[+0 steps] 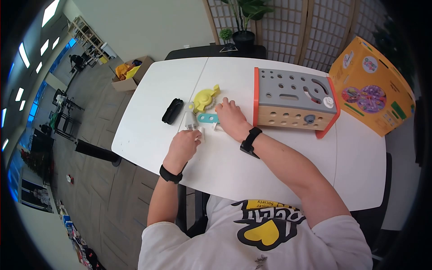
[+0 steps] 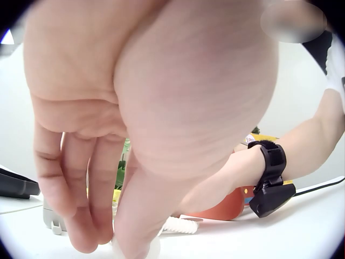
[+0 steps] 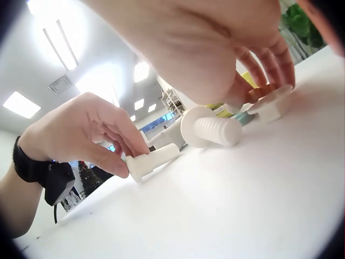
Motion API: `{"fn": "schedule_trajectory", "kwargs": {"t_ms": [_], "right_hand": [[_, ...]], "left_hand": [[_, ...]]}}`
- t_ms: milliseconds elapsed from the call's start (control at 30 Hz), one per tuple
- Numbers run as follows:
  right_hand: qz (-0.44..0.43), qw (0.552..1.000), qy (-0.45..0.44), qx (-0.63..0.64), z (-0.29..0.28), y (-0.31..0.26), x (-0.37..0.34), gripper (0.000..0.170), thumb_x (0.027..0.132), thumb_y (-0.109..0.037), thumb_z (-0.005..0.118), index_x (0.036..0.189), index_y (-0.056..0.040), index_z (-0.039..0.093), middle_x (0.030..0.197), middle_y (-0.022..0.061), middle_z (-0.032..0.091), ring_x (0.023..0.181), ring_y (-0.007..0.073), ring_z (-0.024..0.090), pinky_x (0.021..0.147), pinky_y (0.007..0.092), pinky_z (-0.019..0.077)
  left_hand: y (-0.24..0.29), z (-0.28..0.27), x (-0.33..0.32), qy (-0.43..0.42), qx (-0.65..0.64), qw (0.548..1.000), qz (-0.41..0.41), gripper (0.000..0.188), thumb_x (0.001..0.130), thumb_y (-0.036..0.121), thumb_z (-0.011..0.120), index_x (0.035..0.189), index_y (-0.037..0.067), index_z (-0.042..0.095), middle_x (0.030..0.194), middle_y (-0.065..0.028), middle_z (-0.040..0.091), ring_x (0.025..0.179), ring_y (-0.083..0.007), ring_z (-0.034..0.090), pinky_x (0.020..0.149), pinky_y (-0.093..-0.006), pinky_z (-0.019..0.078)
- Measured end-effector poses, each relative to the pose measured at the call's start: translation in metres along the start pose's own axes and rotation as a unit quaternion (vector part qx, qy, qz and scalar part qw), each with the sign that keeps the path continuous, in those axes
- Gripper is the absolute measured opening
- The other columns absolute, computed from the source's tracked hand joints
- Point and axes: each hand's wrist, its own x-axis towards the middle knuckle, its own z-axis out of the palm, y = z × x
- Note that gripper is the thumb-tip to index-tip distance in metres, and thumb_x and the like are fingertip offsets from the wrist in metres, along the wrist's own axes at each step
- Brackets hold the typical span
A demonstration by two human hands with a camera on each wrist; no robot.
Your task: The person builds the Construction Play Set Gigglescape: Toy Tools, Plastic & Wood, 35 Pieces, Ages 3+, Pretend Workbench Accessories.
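Note:
My left hand (image 1: pixel 183 146) pinches a white plastic toy bolt (image 3: pixel 153 162) by its head end, close over the white table. Another white bolt (image 3: pixel 215 131), with a ridged shank and broad round head, lies between the hands. My right hand (image 1: pixel 231 118) reaches down beside a teal strip with holes (image 1: pixel 208 118). Its fingers hold a tilted white flanged piece (image 3: pixel 273 103) at the rim; the thumb tip is partly hidden. Beyond my left hand lies a light grey toy tool (image 1: pixel 190 119), next to a yellow toy piece (image 1: pixel 204 99) with a toothed wheel.
A black open case (image 1: pixel 172 111) lies to the left. On the right stands a toy workbench (image 1: pixel 292 96) with a grey perforated top and red ends. Behind it, a large orange-yellow box (image 1: pixel 373 90) leans at the table's (image 1: pixel 288 166) right edge. A potted plant (image 1: pixel 244 39) stands at the back.

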Motion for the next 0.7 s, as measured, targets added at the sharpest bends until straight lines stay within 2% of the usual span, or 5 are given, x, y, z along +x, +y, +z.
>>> {"fn": "schedule_trajectory", "kwargs": {"t_ms": [133,233,300,433,700], "right_hand": [[0.030,0.958,0.089,0.271,-0.026,-0.008,-0.003,0.022,0.101,-0.014,0.060,0.113,0.0044,0.060,0.119,0.0203,0.060,0.105,0.0313,0.065,0.087,0.0418,0.0567],[0.056,0.889,0.010,0.454,-0.073,-0.014,-0.010,0.029,0.105,-0.022,0.059,0.118,0.0039,0.057,0.125,0.0199,0.062,0.112,0.0272,0.065,0.089,0.0407,0.0554],[0.040,0.857,0.056,0.511,-0.085,-0.019,-0.020,0.028,0.105,-0.023,0.059,0.119,0.0021,0.057,0.122,0.0191,0.065,0.109,0.0285,0.068,0.088,0.0405,0.0564],[-0.004,0.779,0.113,0.617,-0.085,-0.013,-0.030,0.031,0.107,-0.025,0.058,0.123,0.0009,0.053,0.124,0.0183,0.065,0.114,0.0262,0.067,0.089,0.0379,0.0569],[-0.016,0.701,0.093,0.707,-0.104,0.000,-0.050,0.035,0.106,-0.021,0.061,0.130,0.0000,0.047,0.126,0.0185,0.064,0.116,0.0214,0.064,0.093,0.0337,0.0562]], "left_hand": [[0.014,-0.016,0.000,0.101,-0.103,0.989,0.042,0.020,0.083,-0.002,0.075,0.102,0.001,0.074,0.093,-0.0167,0.074,0.083,-0.0340,0.072,0.073,-0.0392,0.0574],[0.025,-0.031,0.002,0.157,-0.175,0.971,0.043,0.022,0.085,-0.003,0.075,0.107,0.001,0.074,0.096,-0.0159,0.075,0.078,-0.0281,0.072,0.070,-0.0344,0.0570],[0.028,-0.039,0.002,0.171,-0.226,0.959,0.028,0.023,0.090,-0.002,0.074,0.113,-0.001,0.074,0.098,-0.0091,0.077,0.082,-0.0156,0.071,0.077,-0.0289,0.0558],[0.025,-0.040,0.004,0.171,-0.387,0.906,0.030,0.023,0.094,-0.002,0.071,0.117,-0.005,0.071,0.103,-0.0119,0.077,0.091,-0.0160,0.071,0.082,-0.0294,0.0562],[0.049,-0.048,0.010,0.151,-0.541,0.826,0.040,0.022,0.097,0.000,0.068,0.118,-0.004,0.066,0.107,-0.0155,0.076,0.099,-0.0190,0.073,0.084,-0.0291,0.0552]]}}
